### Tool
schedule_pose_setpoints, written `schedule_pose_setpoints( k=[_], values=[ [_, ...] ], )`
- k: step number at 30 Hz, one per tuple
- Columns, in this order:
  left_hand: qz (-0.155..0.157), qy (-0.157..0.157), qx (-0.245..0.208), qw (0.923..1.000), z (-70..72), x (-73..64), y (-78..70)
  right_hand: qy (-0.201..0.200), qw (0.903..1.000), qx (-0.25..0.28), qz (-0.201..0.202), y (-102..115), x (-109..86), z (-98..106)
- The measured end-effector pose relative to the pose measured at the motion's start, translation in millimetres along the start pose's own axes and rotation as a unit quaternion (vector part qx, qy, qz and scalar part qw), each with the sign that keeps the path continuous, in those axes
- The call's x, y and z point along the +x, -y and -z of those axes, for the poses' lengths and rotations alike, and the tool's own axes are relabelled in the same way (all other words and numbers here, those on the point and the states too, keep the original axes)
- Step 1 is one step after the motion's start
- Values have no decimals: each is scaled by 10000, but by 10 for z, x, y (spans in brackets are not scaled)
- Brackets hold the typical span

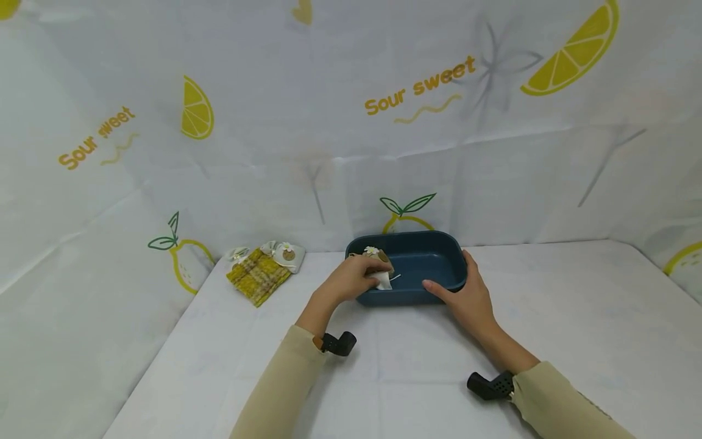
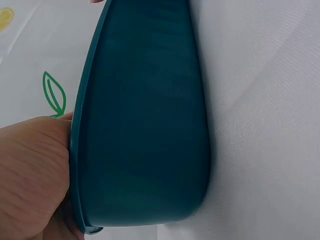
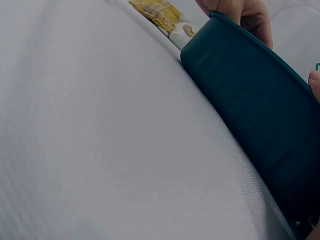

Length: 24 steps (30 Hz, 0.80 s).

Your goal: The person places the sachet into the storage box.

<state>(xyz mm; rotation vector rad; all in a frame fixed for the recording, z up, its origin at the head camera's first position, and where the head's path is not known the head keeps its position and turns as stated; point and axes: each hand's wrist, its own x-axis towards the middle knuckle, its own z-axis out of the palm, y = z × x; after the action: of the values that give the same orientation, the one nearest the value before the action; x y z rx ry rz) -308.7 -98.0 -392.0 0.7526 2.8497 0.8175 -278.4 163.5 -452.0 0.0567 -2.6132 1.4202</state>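
A dark blue rectangular plastic bin (image 1: 430,265) stands on the table near the back wall. My left hand (image 1: 351,279) reaches over its left front rim and pinches a small drawstring pouch (image 1: 384,280), of which white cloth and a thin cord show. Beside the fingers, inside the bin, is a beige and brown pouch with a white flower (image 1: 378,253). My right hand (image 1: 471,299) grips the bin's right end, thumb over the front rim and fingers around the outer side. In the left wrist view, the bin wall hides the left fingertips.
To the left lie a yellow plaid cloth pouch (image 1: 258,277) and a white pouch with a flower and brown patch (image 1: 293,256). A white cloth covers the table (image 1: 406,378); a lemon-printed sheet (image 1: 263,122) hangs behind. Each wrist wears a black camera.
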Motion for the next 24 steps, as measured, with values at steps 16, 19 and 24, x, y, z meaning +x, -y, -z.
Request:
schedule_pose_setpoints(
  k=[16, 19, 24],
  values=[
    [-67, -1016, -274, 9944, 192, -320, 90, 18, 10000, -10, -43, 12, 1, 6],
    [33, -1331, -57, 9911, 262, -419, 156, 30, 10000, -17, -41, 9, 6, 3],
    [210, -1724, 261, 9845, 405, -590, 267, 34, 10000, 19, -19, 11, 2, 6]
  ],
)
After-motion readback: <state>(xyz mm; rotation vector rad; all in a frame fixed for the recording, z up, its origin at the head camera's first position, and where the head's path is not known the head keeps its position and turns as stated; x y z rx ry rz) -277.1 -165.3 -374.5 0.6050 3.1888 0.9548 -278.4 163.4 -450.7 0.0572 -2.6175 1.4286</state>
